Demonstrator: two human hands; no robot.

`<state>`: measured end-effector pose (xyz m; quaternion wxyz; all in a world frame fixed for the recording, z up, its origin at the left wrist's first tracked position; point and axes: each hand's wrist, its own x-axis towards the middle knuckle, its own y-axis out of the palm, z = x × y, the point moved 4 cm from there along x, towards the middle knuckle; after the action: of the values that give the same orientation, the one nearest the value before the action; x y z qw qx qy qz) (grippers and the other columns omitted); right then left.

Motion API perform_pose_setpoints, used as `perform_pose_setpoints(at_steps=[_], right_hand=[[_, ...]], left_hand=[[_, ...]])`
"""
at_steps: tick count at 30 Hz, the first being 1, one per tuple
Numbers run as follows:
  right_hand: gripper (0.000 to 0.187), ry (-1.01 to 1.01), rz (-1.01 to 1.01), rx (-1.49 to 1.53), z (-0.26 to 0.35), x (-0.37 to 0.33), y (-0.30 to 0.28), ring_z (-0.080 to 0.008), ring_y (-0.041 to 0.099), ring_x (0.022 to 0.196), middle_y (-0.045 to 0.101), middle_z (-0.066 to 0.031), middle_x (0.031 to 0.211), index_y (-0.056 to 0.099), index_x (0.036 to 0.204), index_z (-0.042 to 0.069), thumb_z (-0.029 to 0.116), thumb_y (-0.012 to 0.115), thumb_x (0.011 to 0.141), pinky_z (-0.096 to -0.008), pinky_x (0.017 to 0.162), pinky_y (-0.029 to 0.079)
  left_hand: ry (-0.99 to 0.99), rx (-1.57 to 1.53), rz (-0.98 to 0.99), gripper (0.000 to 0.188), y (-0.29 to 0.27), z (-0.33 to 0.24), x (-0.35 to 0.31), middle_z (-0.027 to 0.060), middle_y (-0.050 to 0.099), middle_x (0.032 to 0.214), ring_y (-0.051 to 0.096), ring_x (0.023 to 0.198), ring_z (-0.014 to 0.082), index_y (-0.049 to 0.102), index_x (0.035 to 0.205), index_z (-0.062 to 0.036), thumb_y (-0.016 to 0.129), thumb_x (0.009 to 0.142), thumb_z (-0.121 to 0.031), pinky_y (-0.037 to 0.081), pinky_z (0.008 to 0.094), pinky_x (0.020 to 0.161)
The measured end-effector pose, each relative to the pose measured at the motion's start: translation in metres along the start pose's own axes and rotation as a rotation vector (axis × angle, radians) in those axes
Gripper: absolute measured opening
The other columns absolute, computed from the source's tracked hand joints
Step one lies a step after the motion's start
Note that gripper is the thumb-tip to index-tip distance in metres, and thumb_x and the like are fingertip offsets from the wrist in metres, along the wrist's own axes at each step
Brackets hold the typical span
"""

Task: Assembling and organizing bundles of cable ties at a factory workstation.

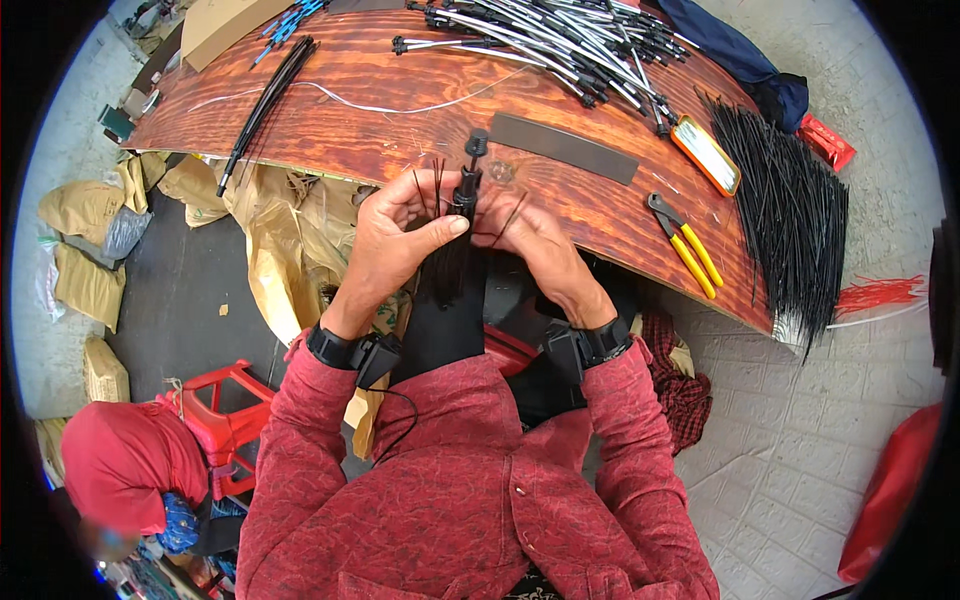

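Observation:
My left hand point(412, 238) is closed around a black rod point(465, 195) with a ribbed knob at its top. Dark thin strands hang in a bunch point(448, 268) below the fingers, and a few more stick up between them. Close by on the right, my right hand point(532, 236) pinches a thin dark strand point(513, 215); its fingertips are slightly blurred. Both hands are just in front of the wooden table's point(345, 135) near edge, above my lap. I cannot tell whether the pinched strand touches the rod.
Yellow-handled pliers point(688, 245), a dark flat strip point(565, 147) and an orange-rimmed tray point(706, 156) lie on the table. Silver rods point(560, 45) pile up at the back; black strands point(790, 210) overhang the right. A black bundle point(268, 110) lies left. Nearby are a red stool point(225, 410) and a person point(135, 465).

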<state>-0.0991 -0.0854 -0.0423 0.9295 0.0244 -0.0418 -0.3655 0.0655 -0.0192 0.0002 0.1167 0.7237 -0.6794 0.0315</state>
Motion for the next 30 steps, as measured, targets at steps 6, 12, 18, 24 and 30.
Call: perform_pose_setpoints(at_steps=[6,12,18,24,30], right_hand=[[0.034,0.008,-0.037,0.379,0.009,-0.001,0.022,-0.0113,0.058,0.103,0.064,-0.0018,0.114,0.059,0.125,0.002,0.015,0.063,0.094,-0.0291,0.095,0.045],[0.032,-0.064,-0.047,0.244,-0.001,0.001,0.022,-0.0105,0.058,0.101,0.065,-0.0013,0.113,0.06,0.123,0.002,0.012,0.064,0.093,-0.0282,0.093,0.046],[0.029,-0.089,-0.058,0.151,0.005,0.0,0.024,-0.0089,0.058,0.1,0.065,-0.0012,0.11,0.061,0.12,0.001,0.01,0.063,0.093,-0.0264,0.09,0.047],[0.026,-0.12,-0.084,0.108,0.005,-0.004,0.026,-0.0083,0.058,0.098,0.065,-0.0011,0.107,0.062,0.119,0.001,0.009,0.062,0.093,-0.0261,0.09,0.047],[0.026,-0.131,-0.099,0.085,0.008,-0.007,0.026,-0.0087,0.059,0.095,0.066,-0.001,0.104,0.062,0.118,0.0,0.008,0.062,0.093,-0.0267,0.087,0.048]], left_hand=[[-0.054,0.012,-0.059,0.039,0.002,-0.003,0.0,0.0041,0.066,0.102,0.062,0.094,0.0078,0.058,0.122,0.0007,0.071,0.084,0.001,0.051,0.0233,0.084],[-0.135,0.008,-0.031,0.036,0.001,-0.013,-0.005,0.0015,0.063,0.101,0.06,0.093,0.008,0.06,0.117,0.0008,0.07,0.082,0.005,0.05,0.0235,0.085],[-0.054,0.188,-0.048,0.037,-0.001,-0.011,-0.005,-0.001,0.062,0.098,0.058,0.088,0.0059,0.06,0.115,0.0003,0.069,0.08,0.006,0.048,0.0216,0.083],[-0.077,0.121,-0.067,0.035,-0.002,-0.008,-0.004,-0.0018,0.06,0.099,0.056,0.087,0.0047,0.061,0.112,0.0001,0.068,0.078,0.008,0.047,0.0201,0.082],[-0.124,0.055,-0.038,0.034,0.0,-0.013,-0.005,-0.0031,0.058,0.095,0.054,0.087,0.0031,0.059,0.11,-0.0014,0.063,0.078,0.011,0.046,0.0188,0.078]])
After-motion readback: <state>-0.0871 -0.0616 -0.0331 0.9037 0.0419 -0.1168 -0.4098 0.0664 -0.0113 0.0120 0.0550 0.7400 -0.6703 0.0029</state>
